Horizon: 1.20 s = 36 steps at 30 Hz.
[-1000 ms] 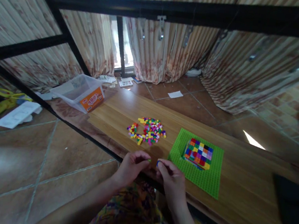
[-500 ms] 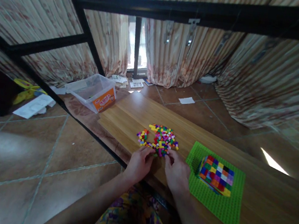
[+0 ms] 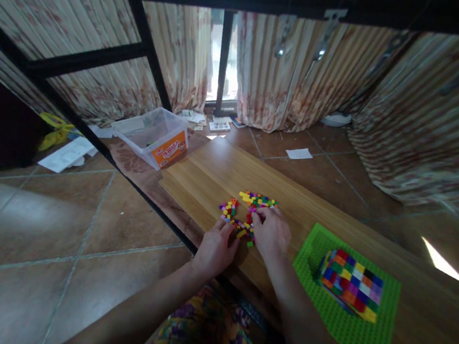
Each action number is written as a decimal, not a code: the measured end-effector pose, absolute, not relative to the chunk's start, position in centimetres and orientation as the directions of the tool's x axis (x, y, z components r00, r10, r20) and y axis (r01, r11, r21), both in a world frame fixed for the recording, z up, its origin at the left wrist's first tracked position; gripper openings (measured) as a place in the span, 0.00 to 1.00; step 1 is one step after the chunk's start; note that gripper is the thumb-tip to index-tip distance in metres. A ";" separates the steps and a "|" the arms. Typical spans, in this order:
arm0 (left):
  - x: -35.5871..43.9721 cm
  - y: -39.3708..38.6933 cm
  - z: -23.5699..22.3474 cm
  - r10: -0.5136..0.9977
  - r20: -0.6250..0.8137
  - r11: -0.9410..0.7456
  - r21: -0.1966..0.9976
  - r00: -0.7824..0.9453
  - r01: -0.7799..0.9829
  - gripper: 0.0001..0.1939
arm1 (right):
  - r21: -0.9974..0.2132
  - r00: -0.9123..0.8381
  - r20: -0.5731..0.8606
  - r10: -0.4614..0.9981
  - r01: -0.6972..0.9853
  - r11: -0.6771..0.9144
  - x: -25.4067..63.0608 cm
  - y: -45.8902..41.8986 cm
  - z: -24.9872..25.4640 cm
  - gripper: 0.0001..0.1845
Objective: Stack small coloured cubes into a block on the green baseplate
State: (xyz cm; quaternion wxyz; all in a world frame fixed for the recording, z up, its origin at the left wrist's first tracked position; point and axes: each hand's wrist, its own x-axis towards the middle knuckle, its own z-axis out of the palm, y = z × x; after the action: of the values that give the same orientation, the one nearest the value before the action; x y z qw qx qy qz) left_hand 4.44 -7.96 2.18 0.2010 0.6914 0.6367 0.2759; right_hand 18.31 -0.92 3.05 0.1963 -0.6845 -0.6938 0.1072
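Note:
A loose pile of small colourful toy bricks lies on the wooden table. At the pile's near left edge is my left hand, with fingers bent and thumb apart, close to a yellow brick. My right hand reaches over the right part of the pile and covers some of it. Its fingers are curled together at the bricks; whatever lies between the tips is hidden. To the right, a multicoloured brick block stands on a green baseplate.
A clear plastic bin with an orange label stands beyond the table's left end. Black metal bars cross in front of the curtains. Papers lie on the tiled floor.
My right hand has moved forward, from the pile's near edge onto its right part. The left hand stays at the near edge. The view has shifted slightly.

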 end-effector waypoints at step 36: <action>3.9 -7.4 3.1 1.000 0.000 -0.004 0.944 0.014 0.329 0.04 | -0.901 0.033 -0.120 0.992 0.416 -0.123 20.5 -7.9 3.3 0.19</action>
State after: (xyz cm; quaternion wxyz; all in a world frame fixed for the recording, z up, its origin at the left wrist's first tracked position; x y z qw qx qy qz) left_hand 3.87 -7.36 3.05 0.4124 0.5804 0.5725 0.4067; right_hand 20.45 -7.87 3.33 0.3514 -0.6271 -0.5614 0.4100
